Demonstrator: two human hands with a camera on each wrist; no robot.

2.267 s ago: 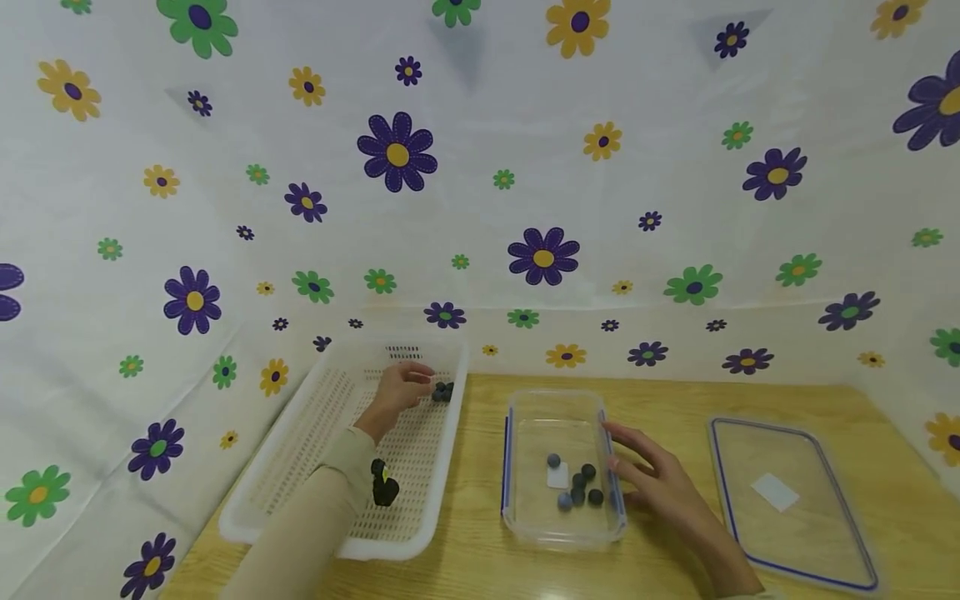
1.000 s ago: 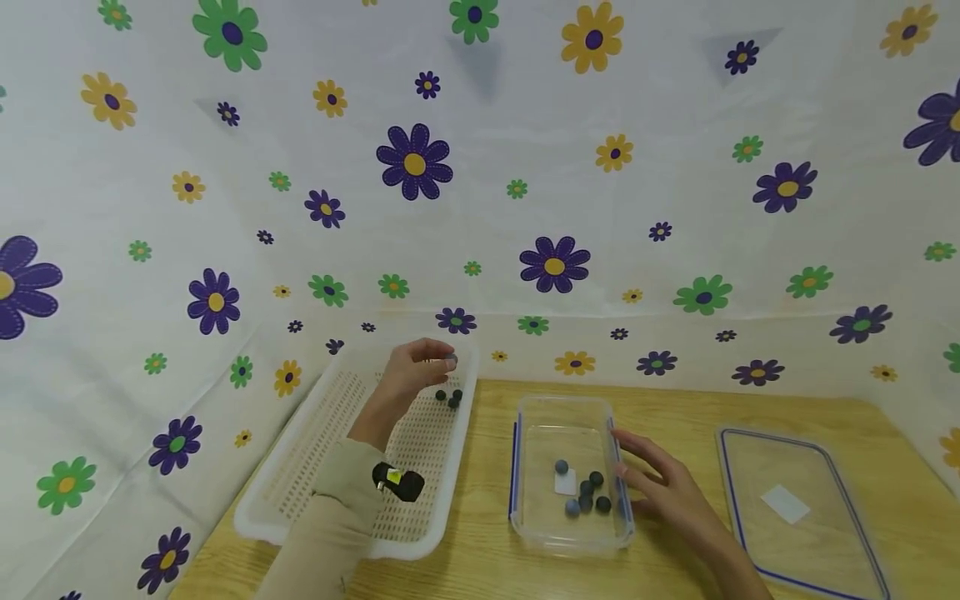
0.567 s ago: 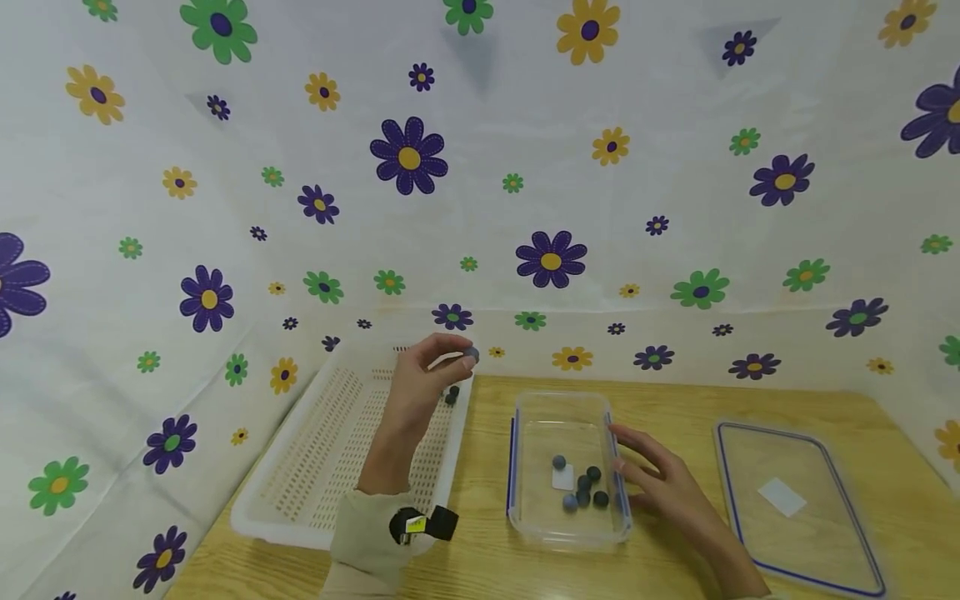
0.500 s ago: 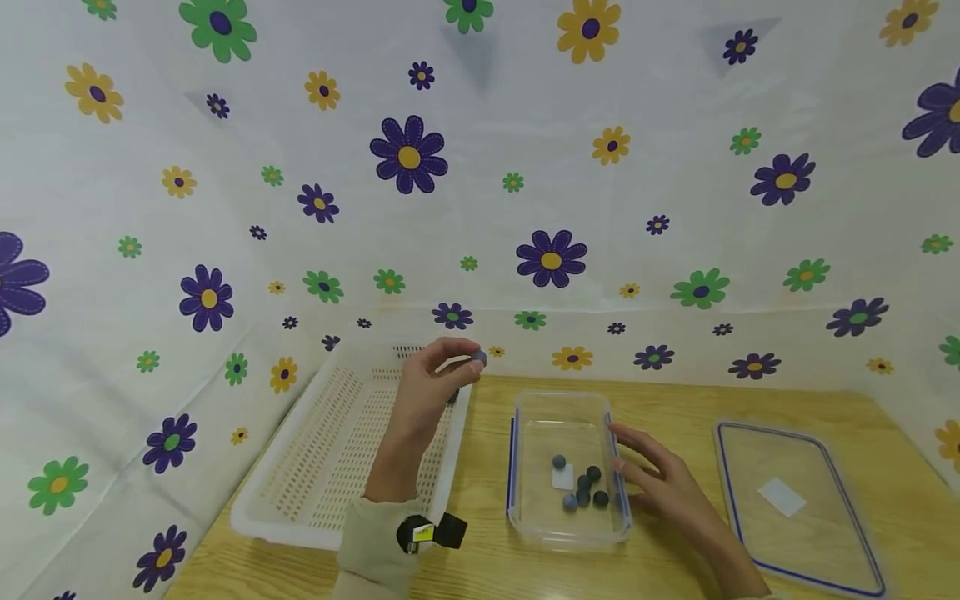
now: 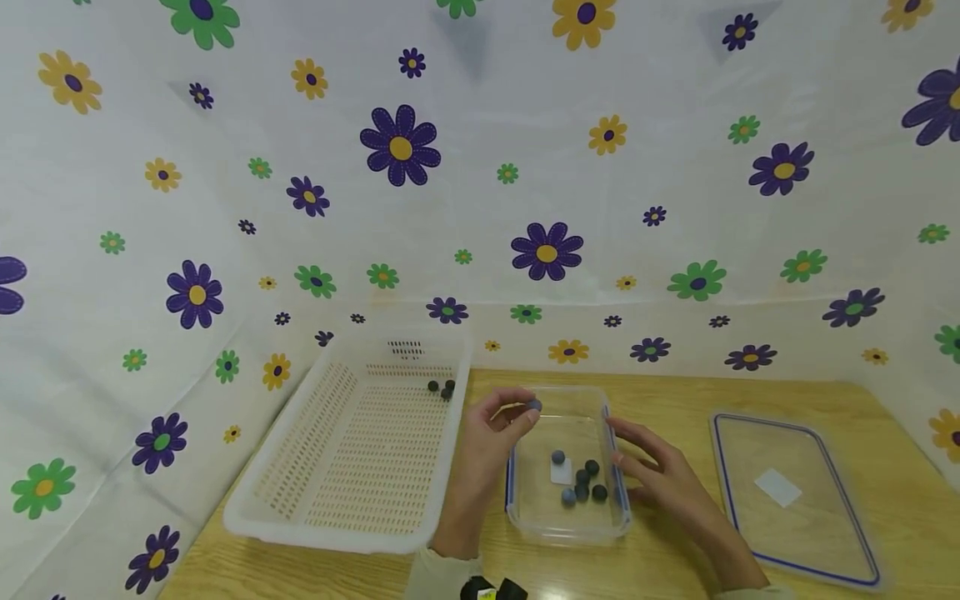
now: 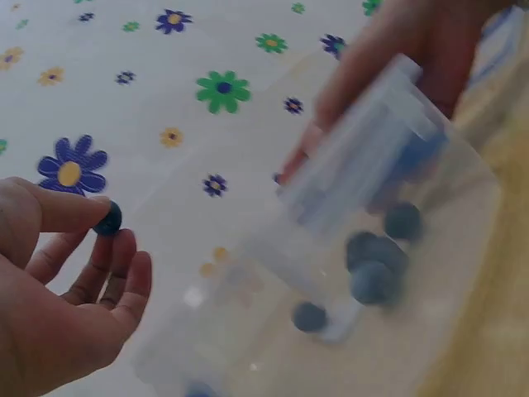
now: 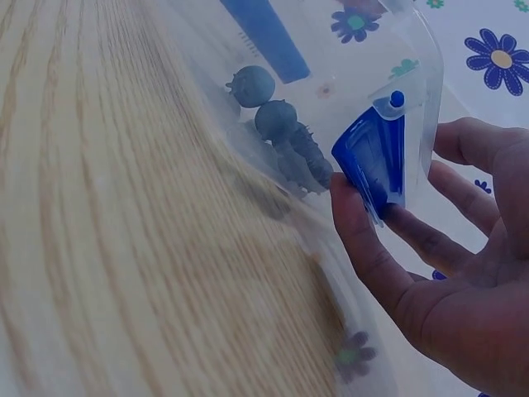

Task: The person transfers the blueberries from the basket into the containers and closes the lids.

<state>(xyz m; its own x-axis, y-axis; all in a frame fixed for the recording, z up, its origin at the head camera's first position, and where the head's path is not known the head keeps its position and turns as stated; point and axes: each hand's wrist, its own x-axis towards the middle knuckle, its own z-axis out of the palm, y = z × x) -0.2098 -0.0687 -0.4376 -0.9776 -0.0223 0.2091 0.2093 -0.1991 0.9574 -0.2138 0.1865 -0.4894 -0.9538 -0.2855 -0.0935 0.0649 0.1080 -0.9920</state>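
Blueberry [image 5: 533, 405] pinched at the left hand [image 5: 491, 427] fingertips, held over the clear container's [image 5: 567, 533] near-left edge.
Lower it close to the berries inside [image 5: 579, 483] before releasing, so it won't bounce; the right hand [image 5: 651, 467], fingers relaxed, steadies the container's side clip on the desk [image 5: 675, 575]. It is small, round, dusky blue. Three more sit in the white basket [image 5: 300, 525].

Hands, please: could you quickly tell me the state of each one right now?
Left hand: pinches a blueberry above the clear container.
Right hand: fingers rest against the container's side, thumb on its blue clip.
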